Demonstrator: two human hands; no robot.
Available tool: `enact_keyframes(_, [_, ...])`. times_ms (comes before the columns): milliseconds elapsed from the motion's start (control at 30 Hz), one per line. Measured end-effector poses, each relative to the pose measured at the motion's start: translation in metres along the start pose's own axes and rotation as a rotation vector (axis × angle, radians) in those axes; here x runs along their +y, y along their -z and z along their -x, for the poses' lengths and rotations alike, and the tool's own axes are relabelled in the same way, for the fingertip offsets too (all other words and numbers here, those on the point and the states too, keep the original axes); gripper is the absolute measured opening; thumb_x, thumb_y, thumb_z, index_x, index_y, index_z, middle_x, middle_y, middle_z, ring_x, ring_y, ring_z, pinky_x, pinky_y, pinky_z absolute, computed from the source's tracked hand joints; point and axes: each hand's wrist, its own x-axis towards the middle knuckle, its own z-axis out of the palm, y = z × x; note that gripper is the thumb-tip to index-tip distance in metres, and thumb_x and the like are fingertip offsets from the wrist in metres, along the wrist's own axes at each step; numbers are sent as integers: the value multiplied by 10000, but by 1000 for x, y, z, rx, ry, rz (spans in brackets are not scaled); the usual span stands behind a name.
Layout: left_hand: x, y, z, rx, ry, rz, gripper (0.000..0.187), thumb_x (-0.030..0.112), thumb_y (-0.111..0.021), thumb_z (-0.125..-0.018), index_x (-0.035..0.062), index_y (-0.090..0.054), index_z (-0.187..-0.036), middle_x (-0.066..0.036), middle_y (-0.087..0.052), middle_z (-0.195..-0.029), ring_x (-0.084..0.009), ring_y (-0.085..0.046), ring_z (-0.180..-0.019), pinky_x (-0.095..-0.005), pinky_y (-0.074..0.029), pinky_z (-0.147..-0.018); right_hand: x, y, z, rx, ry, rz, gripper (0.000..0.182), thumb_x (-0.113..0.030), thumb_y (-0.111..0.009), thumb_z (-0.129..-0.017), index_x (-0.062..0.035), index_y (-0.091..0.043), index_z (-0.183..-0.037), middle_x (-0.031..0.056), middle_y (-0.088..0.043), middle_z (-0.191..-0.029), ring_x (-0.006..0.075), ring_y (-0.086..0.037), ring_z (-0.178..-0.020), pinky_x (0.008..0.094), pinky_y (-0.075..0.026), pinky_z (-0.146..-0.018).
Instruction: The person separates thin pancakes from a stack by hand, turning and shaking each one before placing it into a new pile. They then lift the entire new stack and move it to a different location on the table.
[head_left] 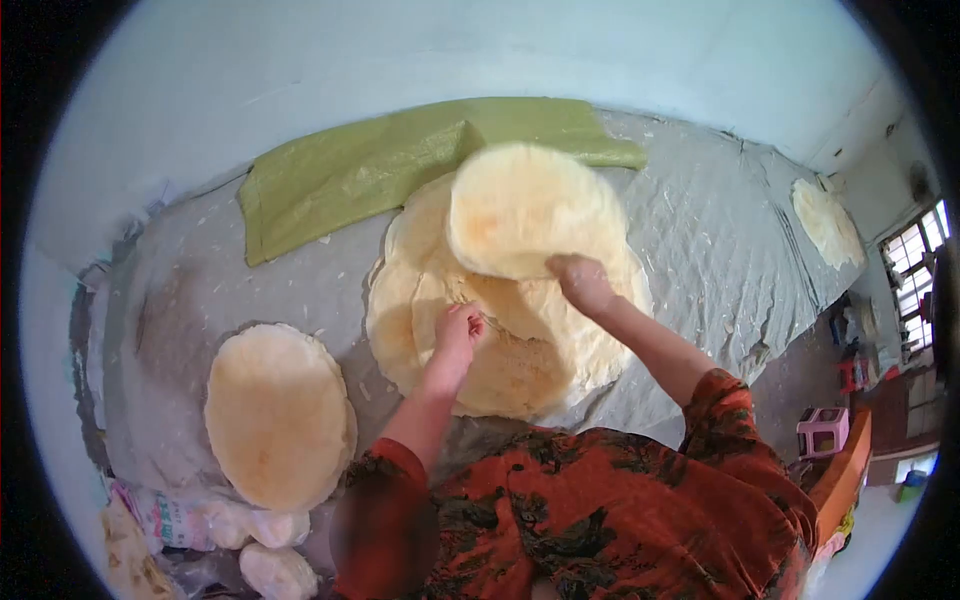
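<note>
Thin round flatbreads lie in a wide, overlapping pile (400, 310) at the centre of the grey sheet. Above the pile's upper part, one pale round flatbread (520, 205) is held at its lower edge by my right hand (583, 283), whose fingers are closed on it; its outline is slightly blurred. My left hand (461, 328) is over the middle of the pile, fingers pinched on a thin torn edge or scrap of flatbread. A shadow falls on the pile between and below my hands.
A second flatbread stack (278, 415) lies at the lower left, with bagged items (275, 570) below it. Green cloth (350, 185) lies along the wall. One flatbread piece (828, 222) is at the far right; a pink stool (823, 433) stands on the floor.
</note>
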Motion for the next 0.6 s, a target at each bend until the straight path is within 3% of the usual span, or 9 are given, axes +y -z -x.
enact_keyframes(67, [3, 3, -9, -78, 57, -64, 86, 64, -593, -784, 68, -508, -769, -27, -521, -621, -119, -521, -555, -252, -449, -509, 7, -34, 21, -117, -59, -77, 171, -75, -449, -751, -74, -601, -829, 156, -612, -757, 334, -603, -731, 427, -483, -632])
enact_keyframes(233, [4, -16, 1, -103, 57, -215, 71, 72, -566, -793, 59, -511, -836, -59, -553, -756, -168, -559, -685, -304, -485, -607, 10, -15, 10, -133, -97, -113, 141, -81, -467, -744, -73, -599, -794, 155, -604, -720, 335, -605, -702, 431, -478, -601])
enact_keyframes(333, [-1, -24, -3, -140, 58, 18, 68, 75, -515, -795, 45, -490, -852, -56, -530, -757, -171, -538, -696, -373, -477, -643, 1, 11, 9, -108, -117, -67, 122, -80, -474, -733, -71, -589, -771, 143, -604, -720, 324, -607, -696, 435, -475, -598])
enact_keyframes(400, [-11, -12, -21, -294, 185, 131, 234, 177, -451, -851, 29, -482, -1030, -107, -543, -985, -283, -518, -969, -503, -407, -875, -4, -1, 25, -32, -59, -78, 107, -81, -483, -722, -76, -582, -762, 124, -606, -724, 312, -607, -685, 423, -483, -597])
enact_keyframes(467, [-1, -29, 2, -312, 202, 175, 285, 209, -426, -862, 28, -477, -1076, -121, -539, -1040, -305, -506, -1011, -517, -391, -894, -8, -24, 42, -3, 23, -90, 101, -78, -490, -716, -75, -575, -769, 110, -606, -757, 303, -607, -712, 410, -490, -614])
enact_keyframes(533, [2, -36, 7, -328, 211, 226, 336, 242, -400, -874, 26, -471, -1121, -135, -534, -1096, -328, -493, -1054, -531, -374, -912, -21, -19, 49, -170, -33, -110, 216, -66, -515, -704, -65, -587, -908, 116, -618, -913, 320, -595, -830, 403, -496, -675])
enact_keyframes(600, [-3, -32, 2, -311, 219, 259, 405, 282, -372, -884, 20, -446, -1184, -166, -485, -1213, -351, -456, -1125, -550, -325, -961, -31, -19, 54, -166, -56, -110, 206, -108, -541, -729, -45, -571, -922, 121, -602, -965, 324, -579, -881, 393, -496, -706])
